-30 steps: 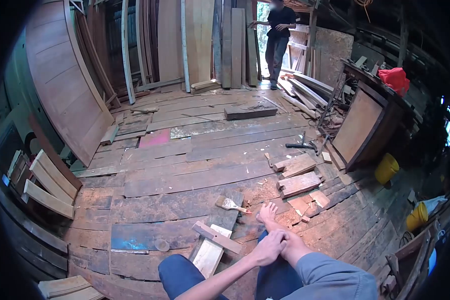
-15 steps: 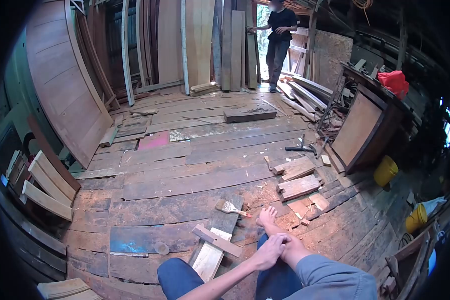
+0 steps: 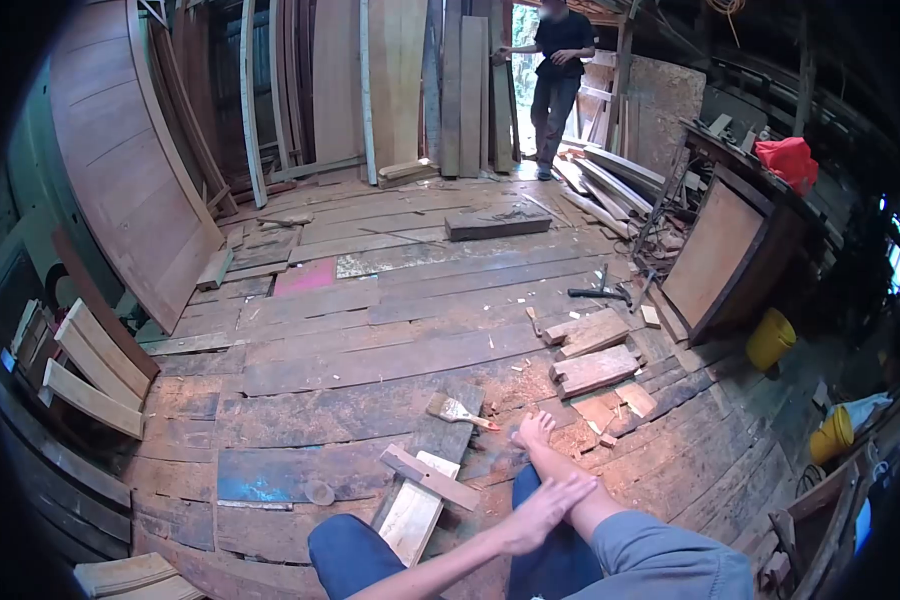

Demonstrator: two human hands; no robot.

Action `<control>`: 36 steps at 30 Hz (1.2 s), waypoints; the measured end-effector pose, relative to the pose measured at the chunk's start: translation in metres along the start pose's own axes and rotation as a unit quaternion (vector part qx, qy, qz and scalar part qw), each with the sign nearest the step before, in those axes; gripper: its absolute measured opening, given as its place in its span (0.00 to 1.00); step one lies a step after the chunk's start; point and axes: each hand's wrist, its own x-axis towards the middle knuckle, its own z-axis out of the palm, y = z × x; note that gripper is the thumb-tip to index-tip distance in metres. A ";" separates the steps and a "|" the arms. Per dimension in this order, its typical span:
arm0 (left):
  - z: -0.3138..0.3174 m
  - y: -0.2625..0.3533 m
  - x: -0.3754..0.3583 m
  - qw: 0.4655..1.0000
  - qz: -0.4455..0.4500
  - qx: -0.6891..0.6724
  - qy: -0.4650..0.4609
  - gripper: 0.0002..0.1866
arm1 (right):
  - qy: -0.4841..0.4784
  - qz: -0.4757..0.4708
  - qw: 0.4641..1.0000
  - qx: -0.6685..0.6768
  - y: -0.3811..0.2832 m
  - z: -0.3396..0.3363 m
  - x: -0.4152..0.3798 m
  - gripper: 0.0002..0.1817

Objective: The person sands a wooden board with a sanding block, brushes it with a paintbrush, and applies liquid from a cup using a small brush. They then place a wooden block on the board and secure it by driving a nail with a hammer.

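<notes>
My left hand [image 3: 548, 512] lies across my right forearm [image 3: 568, 472], its fingers stretched out and touching the skin. My right arm reaches forward and down. At its end, my right hand [image 3: 537, 430] is low by my foot, fingers apart, with nothing seen in it. Left of it, a paintbrush [image 3: 456, 411] with pale bristles rests on a dark board [image 3: 440, 440]. Nearer my knees, a pale wooden board [image 3: 410, 525] lies on the floor with a brown wooden strip [image 3: 430, 478] crossing it.
Two notched wood blocks [image 3: 595, 371] lie among shavings at right, with a hammer [image 3: 602, 294] beyond. A cabinet [image 3: 715, 260] and yellow buckets [image 3: 771, 340] stand farther right. A person [image 3: 560, 80] stands by the doorway. A large panel [image 3: 120, 160] leans at left.
My left hand's curled fingers have straightened and now lie flatter along my right forearm. My right hand stays low by my foot. The view has shifted slightly.
</notes>
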 end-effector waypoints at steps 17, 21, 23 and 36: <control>-0.019 -0.045 0.003 0.859 -0.395 0.327 0.002 0.34 | 0.003 0.000 0.996 0.090 0.010 0.023 0.023 0.37; -0.031 -0.029 0.007 0.982 -0.123 0.139 0.042 0.34 | -0.019 0.003 0.999 0.036 0.007 -0.003 0.006 0.36; -0.024 -0.016 0.014 0.995 -0.049 0.079 -0.034 0.33 | -0.018 0.006 0.999 0.032 0.004 -0.005 0.004 0.36; 0.002 -0.024 0.017 0.894 -0.254 0.352 -0.106 0.32 | -0.025 0.010 0.999 0.042 0.006 0.007 0.009 0.35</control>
